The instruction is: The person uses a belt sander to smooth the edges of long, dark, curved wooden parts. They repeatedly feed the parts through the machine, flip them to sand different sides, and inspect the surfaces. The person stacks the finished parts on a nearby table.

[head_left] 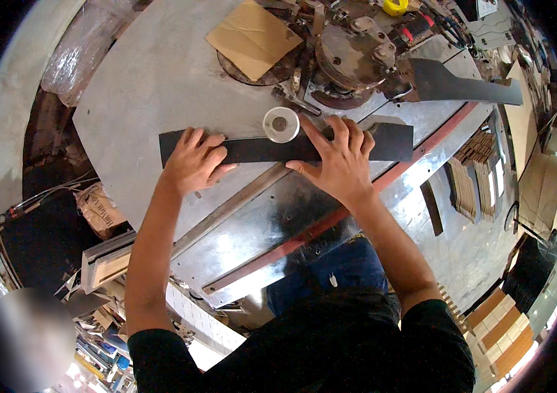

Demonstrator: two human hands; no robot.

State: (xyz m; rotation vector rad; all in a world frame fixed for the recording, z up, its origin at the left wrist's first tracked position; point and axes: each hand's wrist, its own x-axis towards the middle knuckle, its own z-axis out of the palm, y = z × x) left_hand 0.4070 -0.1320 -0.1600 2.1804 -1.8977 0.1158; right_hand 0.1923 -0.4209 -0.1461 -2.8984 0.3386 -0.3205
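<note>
A long black strip of board (pixel 259 150) lies crosswise on the grey metal machine table. Near its left end, my left hand (pixel 194 160) is closed on it, fingers bent over the top and thumb toward the near edge. My right hand (pixel 342 157) grips the strip right of its middle, with the index finger stretched toward a white ring (pixel 281 124) and the thumb by the near edge. The ring has a metal centre and sits against the strip's far edge between both hands. Fingertips beyond the board are partly hidden.
Behind the strip stand a round metal machine head (pixel 350 59) and a cardboard square (pixel 255 39). A curved dark grey panel (pixel 452 85) lies at the right. A red rail (pixel 350 200) runs along the table's near side. Stacked boards (pixel 475 187) are at the right; a blurred person (pixel 29 340) is lower left.
</note>
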